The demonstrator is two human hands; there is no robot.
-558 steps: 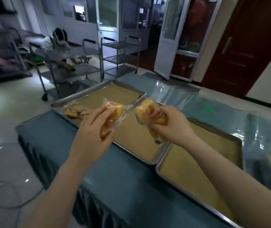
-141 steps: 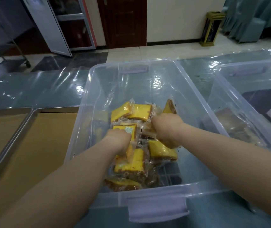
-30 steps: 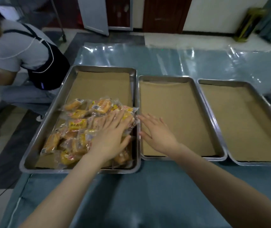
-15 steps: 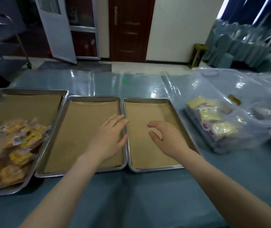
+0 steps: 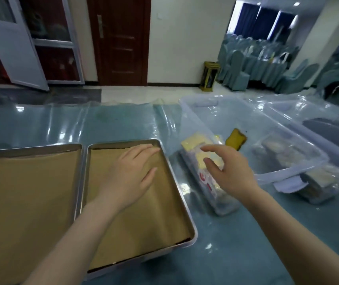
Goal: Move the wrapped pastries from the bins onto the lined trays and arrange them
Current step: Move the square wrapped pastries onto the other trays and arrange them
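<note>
My left hand hovers open, palm down, over the right-hand lined tray, which holds only brown paper. My right hand is open with fingers spread, raised in front of the near wall of a clear plastic bin. Inside the bin lie several wrapped yellow pastries, and one darker yellow pastry sits apart further back. A second lined tray lies to the left, its paper bare too.
A second clear bin with pale wrapped goods stands at the right. Shiny plastic sheeting covers the blue table. Behind are a dark wooden door, a gold floor bin and covered chairs.
My view has swung right: the filled tray has left the frame and the bins have come closer. Both hands, empty, have moved right, the right one up to the first bin.
</note>
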